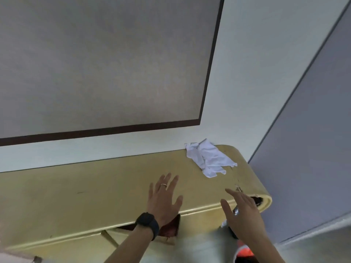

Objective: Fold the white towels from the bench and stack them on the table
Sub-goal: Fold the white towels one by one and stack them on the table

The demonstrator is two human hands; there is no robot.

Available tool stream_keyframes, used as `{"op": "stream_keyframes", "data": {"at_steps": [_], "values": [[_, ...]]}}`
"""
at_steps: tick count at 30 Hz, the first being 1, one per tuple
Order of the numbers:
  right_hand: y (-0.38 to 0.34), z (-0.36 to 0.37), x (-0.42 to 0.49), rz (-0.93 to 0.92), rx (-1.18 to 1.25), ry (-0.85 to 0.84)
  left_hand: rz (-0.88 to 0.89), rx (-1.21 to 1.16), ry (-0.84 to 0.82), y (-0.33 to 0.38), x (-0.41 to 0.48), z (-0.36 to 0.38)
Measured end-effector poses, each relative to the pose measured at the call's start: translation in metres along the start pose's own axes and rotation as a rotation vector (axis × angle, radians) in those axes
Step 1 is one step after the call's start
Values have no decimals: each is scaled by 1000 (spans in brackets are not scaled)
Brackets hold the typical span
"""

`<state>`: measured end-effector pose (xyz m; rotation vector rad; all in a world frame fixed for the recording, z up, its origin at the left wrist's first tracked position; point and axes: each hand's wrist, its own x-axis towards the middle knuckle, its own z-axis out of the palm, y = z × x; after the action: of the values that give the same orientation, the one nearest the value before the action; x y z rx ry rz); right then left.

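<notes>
With left hand (163, 196) and right hand (243, 211) spread and empty, the crumpled white towel (208, 158) just beyond them could have slid off the near end of the gold surface (95, 186) if swiped.

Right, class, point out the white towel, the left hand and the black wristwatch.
white towel (208, 158): head view, middle of the crumpled cloth.
left hand (164, 198): head view, back of the hand.
black wristwatch (147, 220): head view, its dark face.
</notes>
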<state>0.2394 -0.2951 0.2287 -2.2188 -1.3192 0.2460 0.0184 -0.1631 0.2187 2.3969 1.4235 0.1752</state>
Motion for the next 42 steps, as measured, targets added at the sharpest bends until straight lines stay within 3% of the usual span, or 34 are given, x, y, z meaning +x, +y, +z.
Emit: {"op": "stream_keyframes", "data": {"at_steps": [8, 12, 18, 22, 31, 37, 39, 42], "values": [[76, 112, 177, 181, -37, -372, -260, 11, -245, -15, 135, 103], [103, 159, 254, 246, 8, -453, -403, -8, -367, -23, 177, 150], [123, 219, 326, 261, 31, -457, -469, 9, -475, -33, 209, 201], [129, 236, 340, 272, -19, -449, -471, 14, -464, -41, 215, 220], [140, 225, 340, 277, 159, -493, -465, -9, -505, -45, 214, 220], [113, 198, 344, 329, 137, -296, -464, -105, -633, -44, 229, 188], [95, 170, 345, 166, 87, -193, -468, -210, -545, -32, 245, 160], [62, 116, 347, -150, 49, -170, -273, -378, -233, 5, 278, 101]]}}
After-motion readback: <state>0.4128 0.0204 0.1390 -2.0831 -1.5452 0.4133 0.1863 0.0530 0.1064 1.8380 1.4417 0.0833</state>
